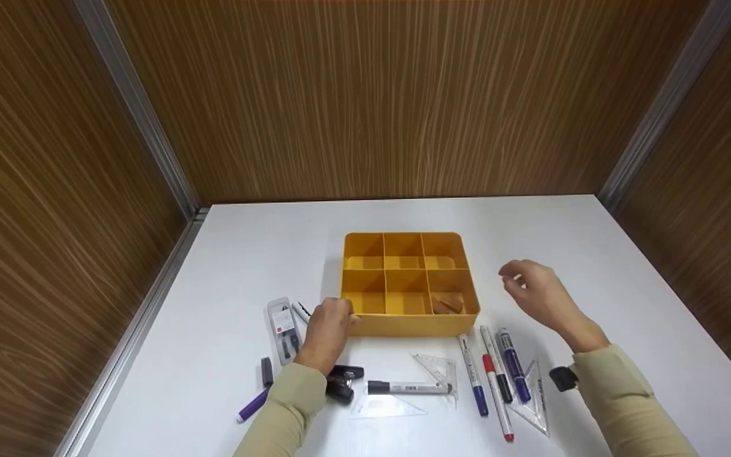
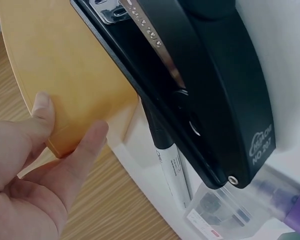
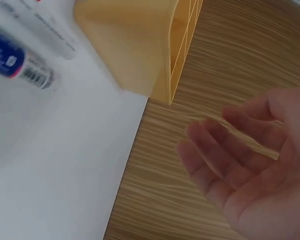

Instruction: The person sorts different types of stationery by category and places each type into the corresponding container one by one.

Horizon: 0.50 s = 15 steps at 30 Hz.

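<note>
A yellow organizer box (image 1: 413, 325) with two rows of compartments stands mid-table. My left hand (image 1: 327, 333) grips its front left corner; in the left wrist view the thumb and a finger (image 2: 92, 140) lie on either side of that corner. Small brown pieces (image 1: 448, 305) lie in the front right compartment; their kind is unclear. To the right of the box hovers my right hand (image 1: 540, 295), fingers loosely bent, holding nothing. Under the left wrist lies a black stapler (image 1: 341, 383), seen large in the left wrist view (image 2: 215, 90).
Before the box lie a black marker (image 1: 410, 388) and clear set squares (image 1: 388, 407). Several markers (image 1: 513, 365) and another set square (image 1: 537, 400) lie front right. At left are a clear plastic case (image 1: 285, 330), a purple marker (image 1: 253, 406) and a dark block (image 1: 267, 372). Wood-grain panels (image 1: 397, 101) surround the table.
</note>
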Motion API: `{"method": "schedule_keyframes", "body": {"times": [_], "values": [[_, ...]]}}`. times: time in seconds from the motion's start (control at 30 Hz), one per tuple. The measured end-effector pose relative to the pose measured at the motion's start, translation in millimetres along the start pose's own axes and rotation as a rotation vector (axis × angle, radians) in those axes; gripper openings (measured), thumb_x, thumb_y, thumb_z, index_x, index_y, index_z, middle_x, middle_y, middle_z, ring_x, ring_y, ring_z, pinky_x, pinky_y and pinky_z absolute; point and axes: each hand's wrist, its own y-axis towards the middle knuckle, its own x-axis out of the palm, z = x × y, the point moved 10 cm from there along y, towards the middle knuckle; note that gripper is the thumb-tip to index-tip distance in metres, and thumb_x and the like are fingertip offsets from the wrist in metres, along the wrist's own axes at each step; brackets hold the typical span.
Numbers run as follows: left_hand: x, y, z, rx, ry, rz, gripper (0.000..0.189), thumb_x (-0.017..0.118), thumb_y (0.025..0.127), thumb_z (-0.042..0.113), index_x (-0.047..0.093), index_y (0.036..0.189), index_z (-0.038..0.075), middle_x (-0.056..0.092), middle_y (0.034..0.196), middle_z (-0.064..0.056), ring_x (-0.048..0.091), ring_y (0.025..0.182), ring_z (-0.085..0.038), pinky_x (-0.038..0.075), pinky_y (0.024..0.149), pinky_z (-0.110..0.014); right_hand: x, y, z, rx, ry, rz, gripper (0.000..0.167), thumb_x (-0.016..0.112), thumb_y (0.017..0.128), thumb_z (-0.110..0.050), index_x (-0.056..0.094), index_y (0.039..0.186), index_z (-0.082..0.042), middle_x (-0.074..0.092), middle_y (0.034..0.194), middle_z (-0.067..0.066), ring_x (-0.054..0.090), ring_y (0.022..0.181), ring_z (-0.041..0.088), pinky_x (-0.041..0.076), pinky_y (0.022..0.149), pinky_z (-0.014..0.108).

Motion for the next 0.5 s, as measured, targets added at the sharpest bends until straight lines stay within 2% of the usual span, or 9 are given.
{"method": "schedule_keyframes", "body": {"times": [0.13,0.3,0.4,0.5], "values": [[-0.2,-1.3,2.9,0.018,0.058,0.025,0.022,0.08,0.073,0.021,0.07,0.066,0.003,0.063,0.065,-0.011,0.063,0.058,-0.023,0.051,0.053,-0.037,-3.3,-18.5,11.9,0.046,-0.004,-0.001,0.022,0.054,0.095,-0.006,0.068,0.11,0.002,0.068,0.106,0.021,0.065,0.091,0.031,0.054,0.075,0.042],[2.7,-3.2,0.6,-0.006,0.063,0.007,0.021,0.079,0.076,0.021,0.073,0.072,0.001,0.063,0.066,-0.01,0.061,0.058,-0.02,0.05,0.052,-0.035,-2.5,-41.7,22.5,0.075,-0.012,-0.002,0.021,0.055,0.094,-0.005,0.068,0.109,0.002,0.069,0.102,0.02,0.065,0.089,0.031,0.053,0.074,0.04],[2.8,-4.0,0.6,-0.002,0.052,0.01,0.021,0.078,0.075,0.021,0.073,0.072,0.001,0.063,0.066,-0.011,0.062,0.058,-0.021,0.051,0.052,-0.036,1.1,-57.3,30.4,0.102,-0.019,-0.031,0.02,0.058,0.093,-0.005,0.067,0.109,0.003,0.068,0.101,0.019,0.065,0.087,0.029,0.053,0.071,0.037],[2.4,-3.9,1.5,0.01,0.04,0.021,0.021,0.078,0.074,0.021,0.073,0.071,0.002,0.063,0.066,-0.011,0.063,0.058,-0.023,0.051,0.052,-0.037,10.0,-74.1,39.4,0.138,-0.012,-0.105,0.024,0.062,0.091,-0.007,0.065,0.113,0.004,0.066,0.102,0.021,0.064,0.085,0.027,0.054,0.069,0.036]]}}
